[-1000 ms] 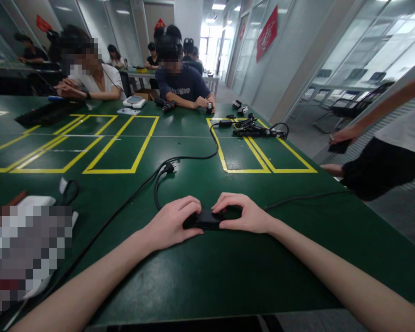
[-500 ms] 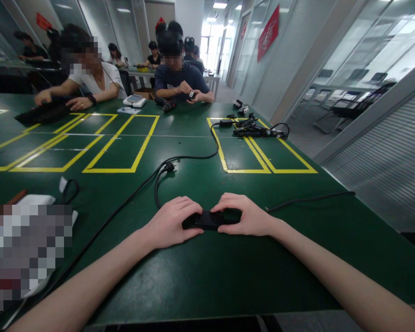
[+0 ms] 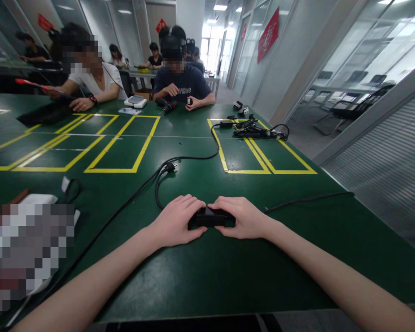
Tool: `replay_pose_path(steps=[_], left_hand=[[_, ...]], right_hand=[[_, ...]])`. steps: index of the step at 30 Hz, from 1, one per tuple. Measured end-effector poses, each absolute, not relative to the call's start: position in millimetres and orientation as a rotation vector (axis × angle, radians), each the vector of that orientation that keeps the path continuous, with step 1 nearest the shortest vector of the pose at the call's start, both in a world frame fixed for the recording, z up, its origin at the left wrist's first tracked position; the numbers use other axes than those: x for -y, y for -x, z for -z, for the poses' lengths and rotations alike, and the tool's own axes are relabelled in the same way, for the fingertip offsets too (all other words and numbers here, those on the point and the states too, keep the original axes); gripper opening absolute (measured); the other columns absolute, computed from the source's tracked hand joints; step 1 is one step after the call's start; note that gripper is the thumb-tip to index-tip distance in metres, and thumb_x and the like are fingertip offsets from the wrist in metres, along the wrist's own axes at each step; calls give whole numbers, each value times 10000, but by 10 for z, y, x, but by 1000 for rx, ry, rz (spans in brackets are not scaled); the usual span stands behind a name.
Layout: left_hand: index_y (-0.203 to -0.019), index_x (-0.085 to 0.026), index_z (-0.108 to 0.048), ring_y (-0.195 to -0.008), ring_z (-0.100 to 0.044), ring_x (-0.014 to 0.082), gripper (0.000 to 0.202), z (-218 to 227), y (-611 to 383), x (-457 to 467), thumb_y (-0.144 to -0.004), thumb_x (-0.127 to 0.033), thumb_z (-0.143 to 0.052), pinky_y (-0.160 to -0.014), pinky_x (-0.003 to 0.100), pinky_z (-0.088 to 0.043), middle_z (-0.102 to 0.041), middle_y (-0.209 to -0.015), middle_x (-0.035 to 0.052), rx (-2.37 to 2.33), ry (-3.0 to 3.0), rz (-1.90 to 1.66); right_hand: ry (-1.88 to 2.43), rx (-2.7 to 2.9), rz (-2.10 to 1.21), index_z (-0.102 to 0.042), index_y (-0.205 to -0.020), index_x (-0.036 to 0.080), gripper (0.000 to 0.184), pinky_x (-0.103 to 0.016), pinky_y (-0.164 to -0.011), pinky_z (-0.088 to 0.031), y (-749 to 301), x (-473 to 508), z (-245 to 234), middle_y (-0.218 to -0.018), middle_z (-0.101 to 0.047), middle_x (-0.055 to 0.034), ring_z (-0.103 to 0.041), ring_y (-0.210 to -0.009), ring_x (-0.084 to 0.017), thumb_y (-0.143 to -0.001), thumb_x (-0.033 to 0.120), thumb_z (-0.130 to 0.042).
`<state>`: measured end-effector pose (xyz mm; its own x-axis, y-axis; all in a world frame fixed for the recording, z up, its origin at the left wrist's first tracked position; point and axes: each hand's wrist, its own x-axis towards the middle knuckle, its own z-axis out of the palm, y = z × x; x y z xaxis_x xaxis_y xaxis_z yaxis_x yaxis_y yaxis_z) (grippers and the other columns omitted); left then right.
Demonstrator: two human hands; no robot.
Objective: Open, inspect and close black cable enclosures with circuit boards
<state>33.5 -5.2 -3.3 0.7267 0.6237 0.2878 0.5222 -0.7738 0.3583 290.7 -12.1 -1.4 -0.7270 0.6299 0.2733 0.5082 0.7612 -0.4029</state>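
A black power adapter (image 3: 210, 217) rests on the green table (image 3: 193, 281) in front of me. My left hand (image 3: 180, 220) is closed round its left end, fingers over the far side and thumb along the near side. Gripping the right end is my right hand (image 3: 244, 217), curled the same way. Only the middle of the adapter shows; its ends are hidden in my hands. A cord with a plug (image 3: 170, 167) comes out behind my left hand. A thinner black cable (image 3: 307, 201) stretches away beyond my right wrist.
A long black cord (image 3: 124, 207) crosses the table on the left, by a blurred-out item (image 3: 24, 253). Yellow tape frames (image 3: 110, 171) mark the far half. Bundled black cables (image 3: 259, 131) lie at the far right. Two co-workers sit opposite, near a power drill (image 3: 168, 107).
My hands have come closer together on the adapter, the right one moving left. Across the table, one co-worker's hands have parted, and another's hand now has a red object by it.
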Motion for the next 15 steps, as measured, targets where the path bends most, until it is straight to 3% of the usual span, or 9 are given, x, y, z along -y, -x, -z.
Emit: replay_pose_path(steps=[6, 15], left_hand=[[-1000, -200, -581, -825, -663, 219, 110, 19, -370, 65, -948, -280, -637, -760, 327, -498, -697, -893, 37, -890, -2806, -447], [-1032, -190, -603, -775, -693, 218, 228, -39, -321, 63, -1057, -407, -538, -678, 327, -447, -736, -878, 41, -767, -2914, -502]], right_hand=[[943, 2688, -423, -605, -1194, 169, 277, -275, -687, -475, -2865, 138, 20, -976, -721, -68, -707, -817, -197, -926, 234, -624], [918, 2695, -450, -606, -1232, 162, 277, -283, -694, -464, -2842, 174, -55, -1032, -745, -85, -716, -846, -201, -1033, 349, -561]])
